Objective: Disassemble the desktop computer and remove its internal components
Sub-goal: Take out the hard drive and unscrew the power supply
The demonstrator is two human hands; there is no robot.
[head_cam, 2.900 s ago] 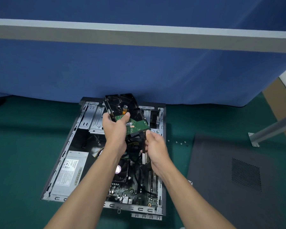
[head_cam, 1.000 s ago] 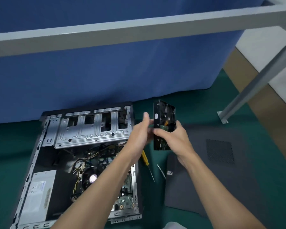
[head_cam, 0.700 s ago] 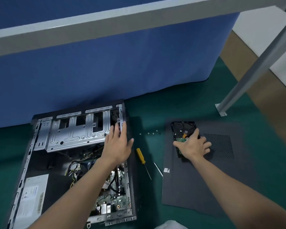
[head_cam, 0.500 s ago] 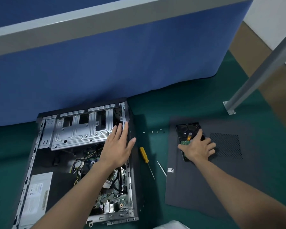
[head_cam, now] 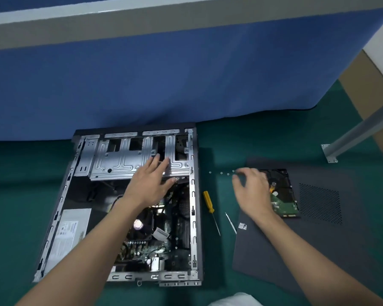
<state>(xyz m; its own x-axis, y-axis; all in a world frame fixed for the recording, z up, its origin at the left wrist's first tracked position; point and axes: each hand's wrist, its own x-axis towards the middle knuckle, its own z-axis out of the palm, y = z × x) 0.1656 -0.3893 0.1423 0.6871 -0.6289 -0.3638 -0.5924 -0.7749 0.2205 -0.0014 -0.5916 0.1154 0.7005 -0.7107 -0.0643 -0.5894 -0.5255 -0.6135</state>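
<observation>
Right now the case (head_cam: 194, 217) lies open at centre-left, its long axis running up the frame. The left hand (head_cam: 148, 186) is spread flat over its cage (head_cam: 119, 164). The drive (head_cam: 284, 191) lies board-up and lengthwise on the panel (head_cam: 318, 250) at right. The right hand (head_cam: 252, 193) is loosely curled and holds nothing. The labels are unreadable.

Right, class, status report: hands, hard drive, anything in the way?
Left hand open over the drive cage; right hand open, empty. Hard drive out, flat on side panel. Screwdriver and loose screws between case and panel.
</observation>
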